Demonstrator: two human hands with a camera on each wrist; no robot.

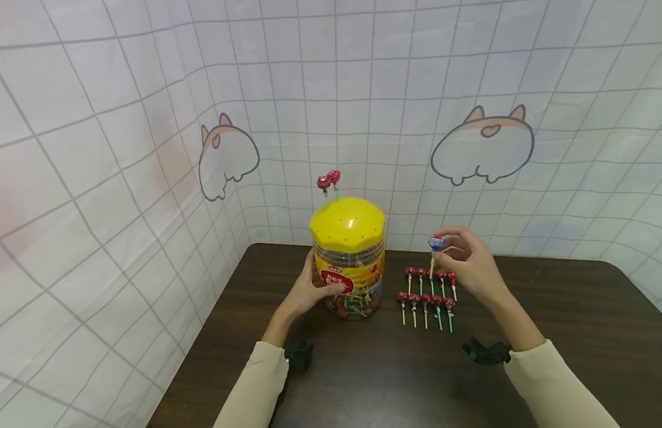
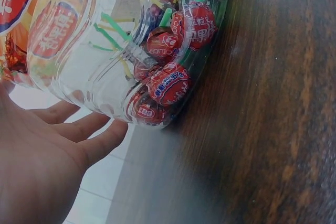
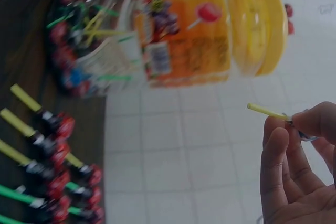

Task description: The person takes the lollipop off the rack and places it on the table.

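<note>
A clear plastic candy jar [image 1: 348, 279] with a yellow lid [image 1: 348, 224] stands on the table. My left hand [image 1: 309, 291] holds its left side, thumb across the front label and the other fingers around the back. Red-wrapped lollipops [image 2: 168, 83] with green and yellow sticks lie in the bottom of the jar. Between thumb and fingertips, my right hand [image 1: 467, 261] pinches a lollipop [image 1: 435, 242] with a blue wrapper and a yellow stick [image 3: 266, 111], raised above the table. Two red lollipops [image 1: 328, 179] stick up from the back of the lid.
Two rows of red lollipops [image 1: 425, 301] lie on the dark wooden table [image 1: 358, 380], right of the jar, sticks toward me. A white checked cloth [image 1: 352, 119] with cartoon animal drawings hangs behind and along the left side.
</note>
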